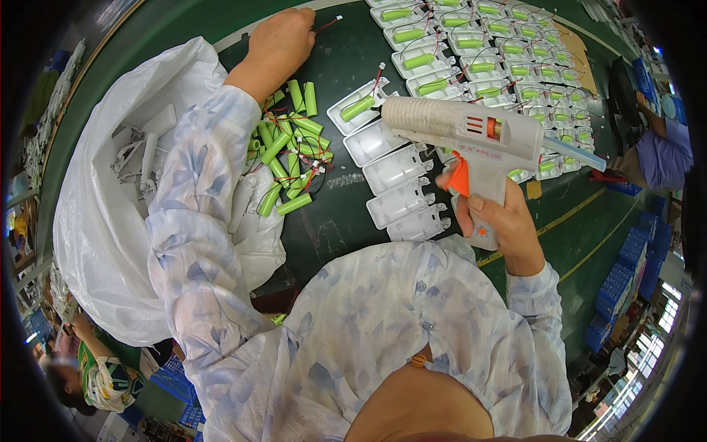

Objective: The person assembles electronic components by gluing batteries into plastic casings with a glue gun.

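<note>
The left hand (pixel 283 46) is curled closed, a wire lead (pixel 328 23) emerging from its fingers; whether a cell is enclosed cannot be told. Nearer the body than that hand, green cells (pixel 294 151) are heaped on the worktop (pixel 342 210) beside a white bag (pixel 96 243). A glue gun (pixel 471 132) is gripped by the right hand (pixel 508 225), and white shells (pixel 398 173) are lined up to that hand's left.
</note>
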Demonstrator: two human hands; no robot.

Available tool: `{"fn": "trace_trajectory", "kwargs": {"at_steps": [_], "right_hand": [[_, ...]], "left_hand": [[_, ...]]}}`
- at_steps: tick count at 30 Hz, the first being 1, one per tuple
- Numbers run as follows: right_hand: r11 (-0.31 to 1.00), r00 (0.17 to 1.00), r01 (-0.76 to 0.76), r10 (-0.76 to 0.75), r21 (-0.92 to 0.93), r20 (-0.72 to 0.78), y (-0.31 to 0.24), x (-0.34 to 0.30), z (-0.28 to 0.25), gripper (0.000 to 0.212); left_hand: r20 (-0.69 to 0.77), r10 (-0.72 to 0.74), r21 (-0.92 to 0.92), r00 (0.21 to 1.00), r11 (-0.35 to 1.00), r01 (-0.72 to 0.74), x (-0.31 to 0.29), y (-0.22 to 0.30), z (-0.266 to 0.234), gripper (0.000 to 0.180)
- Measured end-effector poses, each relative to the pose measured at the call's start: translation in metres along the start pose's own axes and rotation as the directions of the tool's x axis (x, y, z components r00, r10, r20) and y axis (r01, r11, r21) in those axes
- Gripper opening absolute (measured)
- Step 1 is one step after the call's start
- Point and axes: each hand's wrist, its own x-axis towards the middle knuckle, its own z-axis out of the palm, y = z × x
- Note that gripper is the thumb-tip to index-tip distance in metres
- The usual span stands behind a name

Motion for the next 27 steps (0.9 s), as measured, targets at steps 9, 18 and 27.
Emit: {"fn": "trace_trajectory", "kwargs": {"at_steps": [9,18,27], "right_hand": [[0.998,0.997,-0.061,0.062,-0.024,0.047,0.013,-0.023,-0.013,0.038],[0.985,0.986,-0.144,0.151,-0.092,0.068,0.015,-0.023,-0.013,0.032],[0.995,0.995,-0.088,0.090,-0.049,0.034,0.017,-0.033,-0.013,0.034]], "left_hand": [[0.255,-0.109,-0.718,0.961,0.644,0.264,-0.004,0.003,-0.045,0.023],[-0.158,0.427,-0.516,0.890,0.733,-0.443,-0.038,0.072,-0.062,0.006],[-0.037,0.451,-0.446,0.892,0.791,-0.419,-0.065,0.104,-0.041,0.009]]}}
